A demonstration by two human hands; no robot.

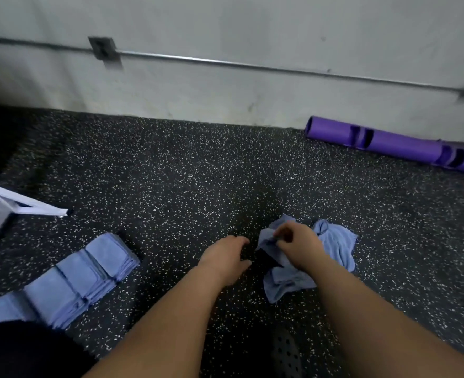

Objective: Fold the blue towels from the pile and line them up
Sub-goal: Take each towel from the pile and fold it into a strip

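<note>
Our two bare arms (170, 323) reach out low over the floor (198, 173). Our right hand (296, 246) pinches the top edge of a crumpled blue towel (266, 240), with fingers and thumb curled on it. Our left hand (225, 257) is just beside that towel, fingers loose, holding nothing. The towel is part of a small messy pile (337, 241) on the floor, under and to the right of our right hand. Well off to the left, the folded towels (89, 274) lie in a neat row, each one partly on the next. The floor is dark with white specks. A purple tube (388, 144) lies by the white wall (252, 28), and a thin metal pipe (252, 67) runs along that wall.
</note>
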